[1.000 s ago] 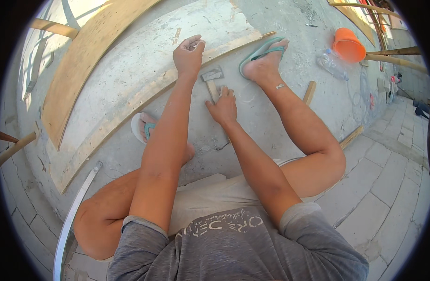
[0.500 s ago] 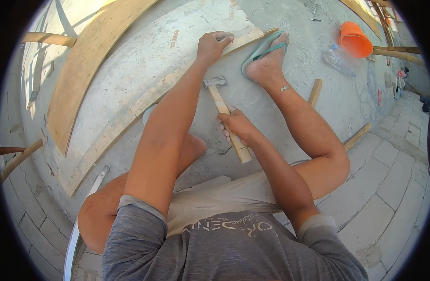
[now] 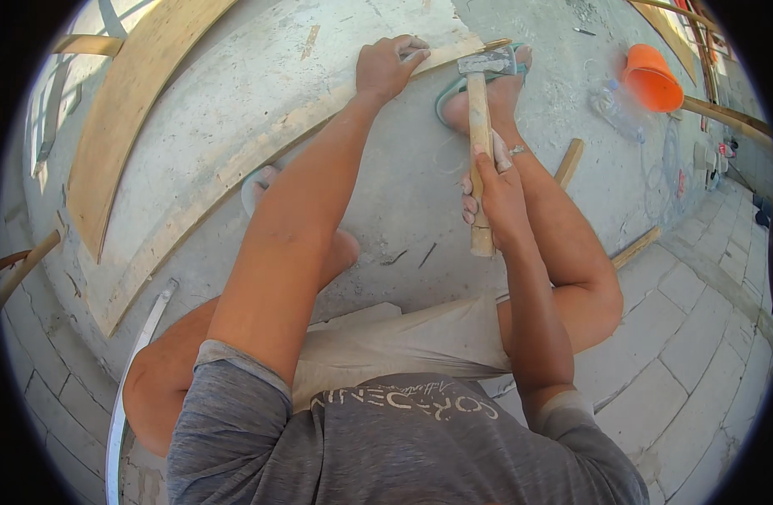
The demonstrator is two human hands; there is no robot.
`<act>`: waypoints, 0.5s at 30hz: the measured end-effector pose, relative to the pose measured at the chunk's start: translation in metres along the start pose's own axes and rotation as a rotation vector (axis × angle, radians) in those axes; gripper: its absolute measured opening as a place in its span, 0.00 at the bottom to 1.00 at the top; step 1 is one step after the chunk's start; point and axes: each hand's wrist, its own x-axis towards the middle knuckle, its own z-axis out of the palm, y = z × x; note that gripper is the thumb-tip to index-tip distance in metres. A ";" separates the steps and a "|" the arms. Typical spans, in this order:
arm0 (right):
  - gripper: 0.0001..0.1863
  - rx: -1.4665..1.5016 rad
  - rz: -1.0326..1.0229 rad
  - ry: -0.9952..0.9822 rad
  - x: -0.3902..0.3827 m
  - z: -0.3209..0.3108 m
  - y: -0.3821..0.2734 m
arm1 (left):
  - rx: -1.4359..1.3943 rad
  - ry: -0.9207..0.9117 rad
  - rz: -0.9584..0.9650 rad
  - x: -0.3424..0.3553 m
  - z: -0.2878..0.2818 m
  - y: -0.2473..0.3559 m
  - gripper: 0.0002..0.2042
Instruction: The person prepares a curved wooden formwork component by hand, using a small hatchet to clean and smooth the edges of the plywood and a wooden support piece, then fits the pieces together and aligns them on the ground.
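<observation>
My right hand [image 3: 492, 189] grips the wooden handle of a hammer [image 3: 479, 118], whose metal head hangs above my right foot in a green sandal [image 3: 454, 88]. My left hand [image 3: 391, 67] is stretched forward, its fingers pinched on something small that I cannot make out, pressed on a long thin wooden strip [image 3: 235, 172] lying across the concrete slab [image 3: 235, 84]. I am squatting, both knees bent, with my left foot [image 3: 264, 181] beside the strip.
A wide plywood board [image 3: 126, 109] lies at the left on the slab. An orange bucket [image 3: 651, 77] and a clear plastic bottle [image 3: 609, 105] lie at the upper right. Short wood sticks [image 3: 569, 162] lie by my right leg. A metal bar [image 3: 130, 387] curves at lower left.
My right hand picked the hammer up off the slab and raised it, head now up near my left hand. My left hand stayed pinched on the strip.
</observation>
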 end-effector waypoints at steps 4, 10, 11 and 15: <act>0.16 -0.252 -0.159 0.042 0.023 -0.006 -0.004 | 0.062 0.003 0.032 0.001 -0.003 0.008 0.14; 0.15 -0.188 -0.225 0.147 0.087 -0.019 -0.049 | -0.067 0.044 0.079 -0.006 -0.006 0.008 0.10; 0.15 -0.192 -0.236 0.157 0.099 -0.024 -0.058 | -0.072 0.018 0.062 -0.004 -0.005 0.007 0.10; 0.17 -0.471 -0.245 0.084 0.140 -0.035 -0.086 | 0.012 0.035 0.280 -0.006 -0.005 -0.007 0.11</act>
